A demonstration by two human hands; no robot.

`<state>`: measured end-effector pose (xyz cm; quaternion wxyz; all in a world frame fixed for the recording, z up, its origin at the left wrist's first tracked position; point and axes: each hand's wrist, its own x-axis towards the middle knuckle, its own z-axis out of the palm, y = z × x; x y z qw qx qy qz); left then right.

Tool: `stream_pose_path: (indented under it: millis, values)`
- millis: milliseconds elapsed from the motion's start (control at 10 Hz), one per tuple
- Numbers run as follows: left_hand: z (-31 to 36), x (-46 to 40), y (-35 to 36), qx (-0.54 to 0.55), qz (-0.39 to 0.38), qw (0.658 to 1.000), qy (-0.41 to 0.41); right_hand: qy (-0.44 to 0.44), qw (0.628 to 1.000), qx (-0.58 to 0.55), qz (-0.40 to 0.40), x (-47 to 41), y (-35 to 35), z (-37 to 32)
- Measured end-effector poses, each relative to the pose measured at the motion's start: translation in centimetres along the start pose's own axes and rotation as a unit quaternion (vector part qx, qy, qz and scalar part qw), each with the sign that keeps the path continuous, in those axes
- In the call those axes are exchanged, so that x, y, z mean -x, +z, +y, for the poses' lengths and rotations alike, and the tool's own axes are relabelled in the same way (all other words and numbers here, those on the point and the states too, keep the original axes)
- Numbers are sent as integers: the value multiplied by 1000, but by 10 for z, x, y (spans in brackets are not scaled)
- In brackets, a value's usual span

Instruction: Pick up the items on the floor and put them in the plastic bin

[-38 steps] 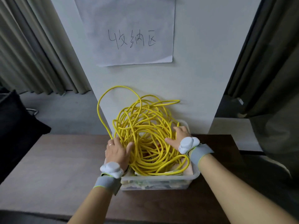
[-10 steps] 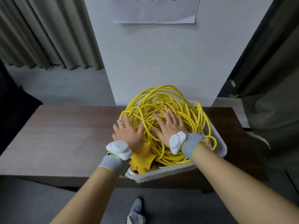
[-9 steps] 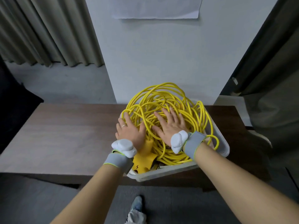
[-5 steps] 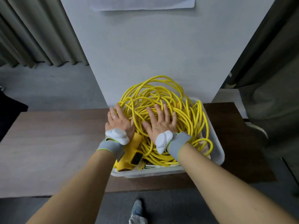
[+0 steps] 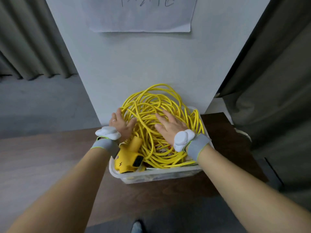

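Note:
A clear plastic bin [image 5: 156,174] stands on a brown table against the white wall. It is heaped with a tangled yellow cable [image 5: 151,105] that rises above the rim. A yellow socket block [image 5: 128,158] with a lightning mark lies at the bin's near left corner. My left hand [image 5: 120,126] presses flat on the left side of the coil, fingers straight. My right hand [image 5: 170,126] presses flat on the middle of the coil, fingers spread. Both wrists wear grey bands with white pods.
The brown table [image 5: 42,157] stretches to the left of the bin. A paper sign [image 5: 139,14] hangs on the white wall above. Grey curtains [image 5: 30,39] flank the wall on both sides. A shoe tip [image 5: 137,227] shows at the bottom edge.
The tall loops of cable have been pushed down into the bin. Both hands went from gripping the coil's sides to lying flat on top. The camera has drifted slightly.

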<state>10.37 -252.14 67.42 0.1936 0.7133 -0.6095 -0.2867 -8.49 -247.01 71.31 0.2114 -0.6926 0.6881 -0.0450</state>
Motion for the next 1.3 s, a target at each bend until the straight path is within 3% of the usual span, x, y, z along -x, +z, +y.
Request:
stream_pose_path:
  millis: [100,200,300,400,500,600,700,800,1000,1100,1200,1300]
  values:
    - [5,4,-23,-36,20,999,0,14,996,-56,63,13,-20,8]
    - [16,21,-44,-87,60,993,50,30,991,-85,102,17,-28,12]
    - [25,41,-47,-226,-135,962,77,46,985,-107,130,13,-32,13]
    - [16,63,-27,-307,-180,933,43,42,980,-143,130,13,-29,12]
    - [14,73,-17,-295,-142,945,9,35,978,-157,130,21,-25,21]
    - [21,75,-26,-198,-95,975,-26,31,976,-166,134,28,-24,36]
    - [48,81,-36,100,-11,989,-110,17,973,-185,137,40,-25,56]
    - [76,84,-31,302,-4,937,-175,-6,971,-198,135,51,-27,60]
    - [75,94,54,197,-54,967,-151,3,973,-186,134,77,-45,81]
    - [79,95,41,33,-97,987,-125,25,973,-189,130,84,-56,88]
    - [75,90,15,-54,-102,989,-96,33,971,-191,142,91,-66,81]
    - [76,86,-13,-54,-102,991,-66,46,969,-197,140,86,-73,61]
